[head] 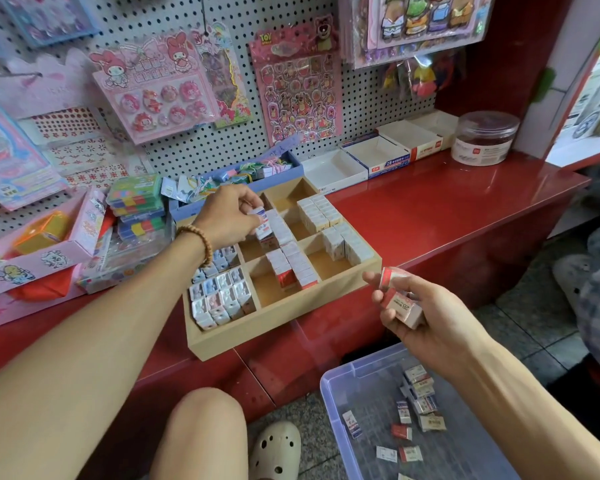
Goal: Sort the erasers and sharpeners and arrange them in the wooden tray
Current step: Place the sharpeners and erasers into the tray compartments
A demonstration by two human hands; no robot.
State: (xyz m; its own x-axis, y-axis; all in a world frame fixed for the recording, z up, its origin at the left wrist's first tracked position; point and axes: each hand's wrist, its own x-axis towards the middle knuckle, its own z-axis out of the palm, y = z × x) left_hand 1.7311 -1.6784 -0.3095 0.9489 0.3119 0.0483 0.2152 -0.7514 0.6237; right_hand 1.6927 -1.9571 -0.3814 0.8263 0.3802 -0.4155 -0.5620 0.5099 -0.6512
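Clear plastic bin (340,403) of loose erasers (421,400) sits below the right hand (426,317), which grips red-sleeved erasers (400,306); left hand (229,216) pinches a blue-labelled eraser (260,216) over the wooden tray (274,327). Best seated upright, flush with matching neighbours.

Left hand (227,216) outstretched (fingers pinching); right hand (426,313) gripping.

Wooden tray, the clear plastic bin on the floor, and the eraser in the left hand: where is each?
Wooden tray (278,332): head view, on its front wall.
Clear plastic bin (338,407): head view, on its left rim.
Eraser (260,216) pinched by left hand (227,216): head view, on its wrapper.
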